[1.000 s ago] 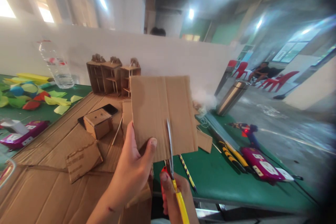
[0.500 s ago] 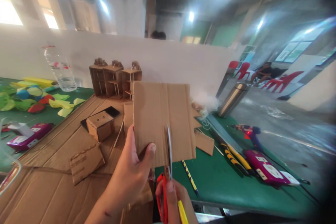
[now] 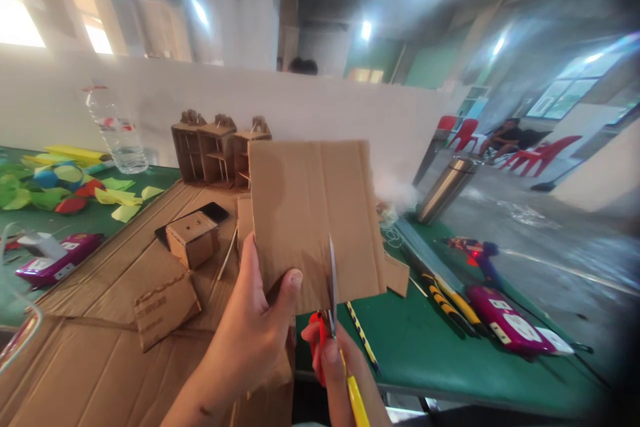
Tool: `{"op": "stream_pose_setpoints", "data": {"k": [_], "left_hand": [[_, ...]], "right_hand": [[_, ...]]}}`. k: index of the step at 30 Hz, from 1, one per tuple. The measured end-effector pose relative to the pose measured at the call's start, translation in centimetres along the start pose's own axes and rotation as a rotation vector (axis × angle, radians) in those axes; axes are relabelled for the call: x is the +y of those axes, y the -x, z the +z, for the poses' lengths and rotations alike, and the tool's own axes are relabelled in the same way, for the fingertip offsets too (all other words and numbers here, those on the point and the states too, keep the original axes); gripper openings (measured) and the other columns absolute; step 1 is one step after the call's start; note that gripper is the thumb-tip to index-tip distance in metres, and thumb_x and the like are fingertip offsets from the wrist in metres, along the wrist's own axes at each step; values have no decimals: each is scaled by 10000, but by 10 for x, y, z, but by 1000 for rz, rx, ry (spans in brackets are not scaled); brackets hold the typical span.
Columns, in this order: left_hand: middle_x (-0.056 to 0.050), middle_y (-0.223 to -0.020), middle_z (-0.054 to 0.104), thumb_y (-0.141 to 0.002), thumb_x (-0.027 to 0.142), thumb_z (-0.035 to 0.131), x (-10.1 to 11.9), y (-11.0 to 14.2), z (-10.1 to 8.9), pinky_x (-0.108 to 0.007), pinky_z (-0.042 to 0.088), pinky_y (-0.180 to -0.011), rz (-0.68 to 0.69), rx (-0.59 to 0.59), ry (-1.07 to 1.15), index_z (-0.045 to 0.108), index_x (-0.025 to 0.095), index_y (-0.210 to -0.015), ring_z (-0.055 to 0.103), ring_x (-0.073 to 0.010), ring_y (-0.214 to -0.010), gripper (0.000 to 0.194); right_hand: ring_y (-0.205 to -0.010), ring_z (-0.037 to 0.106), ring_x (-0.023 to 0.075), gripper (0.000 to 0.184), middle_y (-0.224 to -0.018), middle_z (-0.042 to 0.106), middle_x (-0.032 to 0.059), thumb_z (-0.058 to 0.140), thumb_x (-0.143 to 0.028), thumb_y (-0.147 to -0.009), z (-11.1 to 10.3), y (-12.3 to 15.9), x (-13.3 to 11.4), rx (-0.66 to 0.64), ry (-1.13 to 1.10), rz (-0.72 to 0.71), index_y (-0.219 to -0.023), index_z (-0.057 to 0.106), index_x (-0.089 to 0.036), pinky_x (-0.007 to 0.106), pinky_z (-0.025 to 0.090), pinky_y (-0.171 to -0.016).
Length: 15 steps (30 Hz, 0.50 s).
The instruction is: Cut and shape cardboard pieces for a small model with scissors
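Observation:
My left hand point(image 3: 267, 300) grips a flat piece of cardboard point(image 3: 295, 207) by its lower left, thumb in front and fingers behind. The piece is held upright above the table. My right hand point(image 3: 333, 360) is closed round red-handled scissors point(image 3: 333, 280), their blades pointing up at the cardboard's lower edge. One blade lies in front of the sheet; the other is hidden behind it. A yellow-handled tool point(image 3: 357, 403) also shows in my right hand, its kind unclear. To the left stand a small cardboard box point(image 3: 193, 240) and a loose cardboard piece point(image 3: 167, 310).
Three joined cardboard shelves point(image 3: 215, 150) stand at the back near a water bottle point(image 3: 120, 137). Right on the green table point(image 3: 415, 353) are a glue gun point(image 3: 475, 253), a purple power strip point(image 3: 505, 320), cutters point(image 3: 447, 303) and a steel flask point(image 3: 447, 190). Paper scraps point(image 3: 117, 197) lie left.
The cardboard has tilted and shifted slightly up and to the right. My right hand with the scissors has moved a little up and right, the blades further along the sheet's lower edge.

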<state>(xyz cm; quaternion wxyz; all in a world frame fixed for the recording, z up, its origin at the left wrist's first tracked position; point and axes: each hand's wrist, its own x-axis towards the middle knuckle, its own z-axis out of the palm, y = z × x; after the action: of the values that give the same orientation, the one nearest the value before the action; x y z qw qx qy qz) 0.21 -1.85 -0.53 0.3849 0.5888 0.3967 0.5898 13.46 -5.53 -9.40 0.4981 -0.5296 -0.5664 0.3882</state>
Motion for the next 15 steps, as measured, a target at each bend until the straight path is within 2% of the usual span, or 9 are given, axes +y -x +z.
{"op": "stream_pose_setpoints", "data": {"k": [5, 8, 12, 15], "left_hand": [[-92, -1322, 585, -894, 357, 598, 0, 2, 3, -459, 454, -1071, -45, 39, 47, 459, 252, -1270, 475, -298, -1319, 414], [-66, -1240, 641, -878, 352, 632, 1, -1, 1, -401, 513, -994, -84, 13, 133, 512, 258, -1222, 565, -263, -1220, 376], [-68, -1066, 702, -895, 417, 607, 6, -17, -7, -352, 555, -846, -128, -33, 211, 533, 217, -1143, 671, -217, -989, 327], [-47, -989, 705, -909, 481, 563, 8, -35, -9, -316, 550, -721, -51, 41, 136, 513, 230, -1102, 679, -199, -868, 320]], "right_hand": [[-584, 487, 153, 644, -674, 550, 36, 374, -779, -853, -2, -2, 1, -36, -10, 12, -783, 617, -186, 255, 409, -519], [-569, 467, 143, 635, -673, 537, 34, 374, -785, -850, -1, -5, -2, -52, -40, 17, -757, 575, -190, 239, 379, -485], [-518, 385, 113, 591, -596, 431, -18, 368, -763, -871, -1, -8, -7, -68, -34, 37, -706, 476, -206, 230, 310, -457], [-528, 366, 110, 591, -592, 385, -34, 357, -762, -872, -1, -7, -10, -69, 14, 22, -697, 453, -205, 237, 274, -464]]}}
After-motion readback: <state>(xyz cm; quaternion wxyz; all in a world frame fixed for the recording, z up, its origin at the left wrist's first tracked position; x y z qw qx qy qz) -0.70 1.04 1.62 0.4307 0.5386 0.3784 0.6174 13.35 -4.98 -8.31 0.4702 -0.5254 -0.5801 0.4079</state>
